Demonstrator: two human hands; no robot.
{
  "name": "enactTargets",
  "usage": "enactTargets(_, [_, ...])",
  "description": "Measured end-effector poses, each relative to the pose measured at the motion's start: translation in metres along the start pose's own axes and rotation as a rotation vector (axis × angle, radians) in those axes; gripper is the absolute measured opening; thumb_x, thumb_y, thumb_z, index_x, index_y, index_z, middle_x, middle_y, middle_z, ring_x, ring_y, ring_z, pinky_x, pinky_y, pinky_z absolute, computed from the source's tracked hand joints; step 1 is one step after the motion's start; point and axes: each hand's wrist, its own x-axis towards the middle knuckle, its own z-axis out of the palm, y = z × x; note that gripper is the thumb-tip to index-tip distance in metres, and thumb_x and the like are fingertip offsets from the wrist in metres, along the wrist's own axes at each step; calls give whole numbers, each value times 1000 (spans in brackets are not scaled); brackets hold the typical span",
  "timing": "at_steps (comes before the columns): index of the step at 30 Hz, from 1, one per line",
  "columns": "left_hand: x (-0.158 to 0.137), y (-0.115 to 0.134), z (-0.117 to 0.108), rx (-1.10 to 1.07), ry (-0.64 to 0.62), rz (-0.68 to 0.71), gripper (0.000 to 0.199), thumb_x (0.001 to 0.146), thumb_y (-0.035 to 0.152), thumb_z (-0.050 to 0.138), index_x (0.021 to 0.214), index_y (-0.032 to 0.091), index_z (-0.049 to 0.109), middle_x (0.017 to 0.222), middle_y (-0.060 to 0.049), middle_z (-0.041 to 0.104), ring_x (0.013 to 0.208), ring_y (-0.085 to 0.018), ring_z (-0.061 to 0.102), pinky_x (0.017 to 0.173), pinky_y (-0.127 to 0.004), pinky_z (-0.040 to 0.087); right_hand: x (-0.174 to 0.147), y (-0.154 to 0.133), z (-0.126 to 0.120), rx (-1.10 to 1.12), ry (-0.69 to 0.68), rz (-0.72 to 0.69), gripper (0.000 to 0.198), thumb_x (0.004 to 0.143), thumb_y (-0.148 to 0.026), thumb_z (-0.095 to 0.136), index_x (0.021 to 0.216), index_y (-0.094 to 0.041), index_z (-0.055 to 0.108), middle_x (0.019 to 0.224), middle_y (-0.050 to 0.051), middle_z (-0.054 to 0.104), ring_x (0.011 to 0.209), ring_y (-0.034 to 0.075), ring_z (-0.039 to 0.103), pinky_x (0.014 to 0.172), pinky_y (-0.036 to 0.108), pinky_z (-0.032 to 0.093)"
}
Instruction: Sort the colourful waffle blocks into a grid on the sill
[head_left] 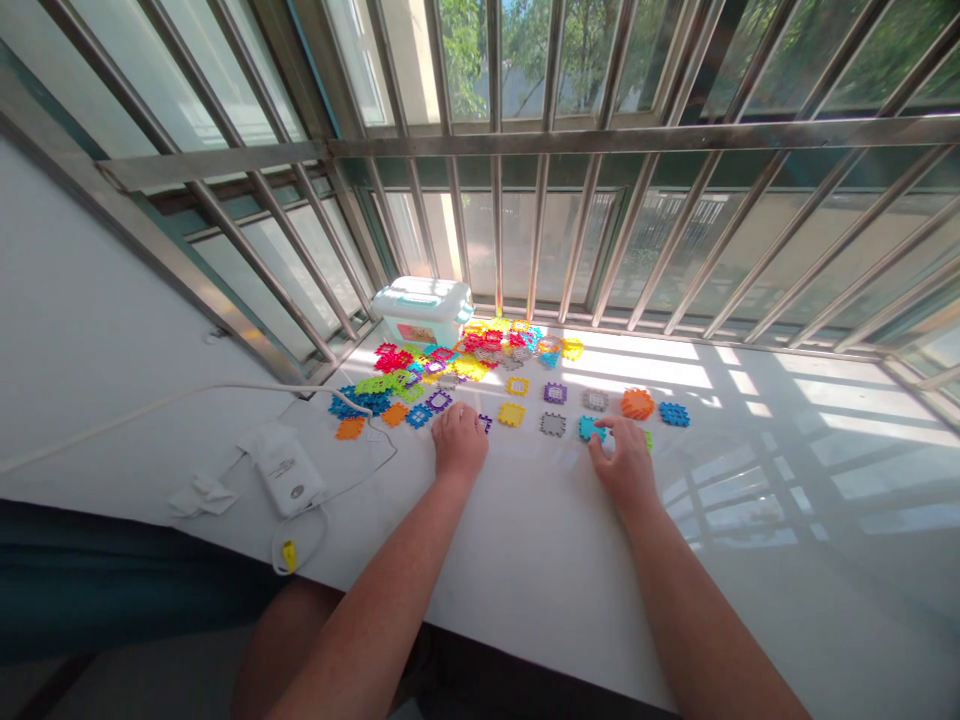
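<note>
My left hand rests on the white table with its fingers curled and close together. A purple notched square tile shows at its right side, partly covered by the hand. Whether the fingers grip it is hidden. To the right, my right hand has thumb and forefinger at a cyan notched tile, which lies flat on the table. A green tile peeks out beyond that hand's right side. Between the hands lie a yellow tile and a grey tile.
Farther back are an orange stack, a blue stack and a purple tile. A mixed pile lies before a lidded white box. A white power bank with cables sits left. Metal window bars stand behind.
</note>
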Motion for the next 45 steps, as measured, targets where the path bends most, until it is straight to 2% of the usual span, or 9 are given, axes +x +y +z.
enactTargets(5, [1, -1, 4, -23, 42, -69, 24, 101, 21, 53, 120, 20, 67, 126, -13, 69, 123, -29, 60, 105, -43, 43, 0, -3, -2, 11, 7, -26, 14, 98, -29, 58, 110, -25, 63, 111, 9, 72, 105, 29, 63, 100, 46, 49])
enactTargets(9, [2, -4, 5, -30, -11, -47, 27, 98, 10, 49, 108, 23, 71, 116, -10, 72, 117, -28, 62, 100, -42, 43, -3, -20, 0, 57, -50, -59, 12, 99, -27, 57, 107, -26, 66, 112, 10, 71, 108, 30, 63, 100, 46, 50])
enactTargets(15, [2, -9, -3, -104, -125, 82, 27, 90, 5, 55, 77, 23, 70, 99, -6, 75, 109, -24, 63, 93, -38, 43, -19, -69, 14, 162, -331, -244, 19, 100, -21, 58, 114, -27, 70, 124, 10, 73, 116, 28, 64, 105, 47, 50])
enactTargets(20, [4, -11, -5, -114, -185, 90, 29, 91, 7, 53, 78, 24, 72, 89, -6, 73, 99, -23, 65, 87, -33, 44, -30, -106, 31, 95, -561, -368, 37, 96, -19, 64, 131, -28, 70, 151, 10, 65, 131, 32, 61, 106, 50, 51])
enactTargets(26, [8, -9, 3, -32, -144, -50, 28, 103, 16, 45, 103, 23, 73, 95, -8, 73, 92, -24, 67, 78, -33, 42, -24, -121, 47, 29, -573, -276, 41, 99, -28, 66, 140, -29, 64, 159, 10, 60, 135, 33, 59, 104, 50, 51])
enactTargets(30, [9, -5, 4, 33, -161, -27, 30, 106, 18, 42, 105, 21, 72, 96, -11, 74, 96, -27, 69, 80, -34, 43, -20, -120, 49, 76, -553, -210, 30, 97, -27, 71, 127, -26, 67, 134, 9, 72, 124, 30, 62, 104, 46, 50])
enactTargets(33, [9, -2, 1, 64, -180, -2, 33, 107, 18, 39, 107, 20, 72, 99, -13, 75, 100, -28, 69, 85, -36, 44, -22, -117, 47, 89, -520, -146, 25, 94, -29, 77, 116, -26, 67, 120, 9, 72, 115, 30, 63, 101, 44, 51])
enactTargets(39, [8, -1, 0, 71, -192, 6, 35, 107, 18, 38, 109, 19, 73, 101, -14, 75, 102, -29, 69, 87, -37, 45, -24, -114, 45, 123, -465, -80, 41, 91, -37, 81, 126, -28, 62, 133, 11, 70, 121, 34, 63, 100, 48, 51])
enactTargets(45, [9, -2, 2, 67, -181, 8, 33, 106, 17, 40, 107, 19, 73, 100, -14, 76, 101, -29, 70, 86, -37, 45, -20, -114, 54, 156, -536, -30, 40, 90, -33, 82, 125, -28, 61, 125, 7, 75, 117, 33, 65, 96, 47, 51])
